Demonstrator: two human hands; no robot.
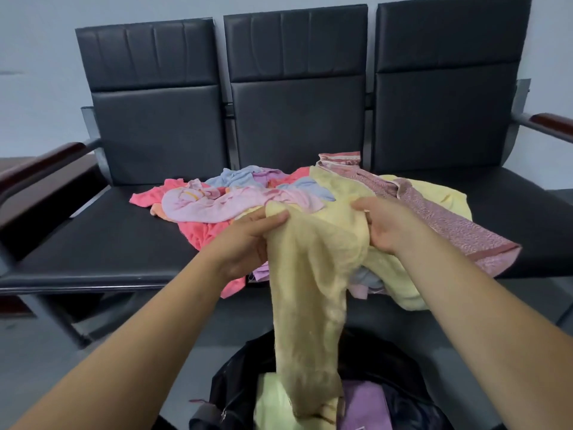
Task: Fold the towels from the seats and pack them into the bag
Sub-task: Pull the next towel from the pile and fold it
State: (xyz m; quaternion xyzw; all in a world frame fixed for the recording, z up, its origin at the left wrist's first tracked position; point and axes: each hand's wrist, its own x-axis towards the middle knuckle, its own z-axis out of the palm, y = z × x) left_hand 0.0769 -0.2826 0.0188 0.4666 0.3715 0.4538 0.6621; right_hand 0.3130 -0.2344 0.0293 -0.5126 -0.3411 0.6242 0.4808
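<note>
A pale yellow towel (310, 293) hangs lengthwise in front of the seats, its lower end reaching the open black bag (229, 386) on the floor. My left hand (248, 240) grips its upper left edge, thumb over the cloth. My right hand (387, 225) pinches the upper right part of the same towel. Inside the bag lie a light green towel (273, 398) and a purple towel (362, 401). A loose pile of towels (223, 200), pink, coral, blue and lilac, lies on the middle seat. A patterned mauve towel (449, 225) and another yellow towel (440, 193) spread to the right.
Three joined black padded seats (124, 231) stand against a pale wall, with dark wooden armrests at the left (46, 159) and right (552, 122) ends. Grey floor lies beneath, with the bag directly below my hands.
</note>
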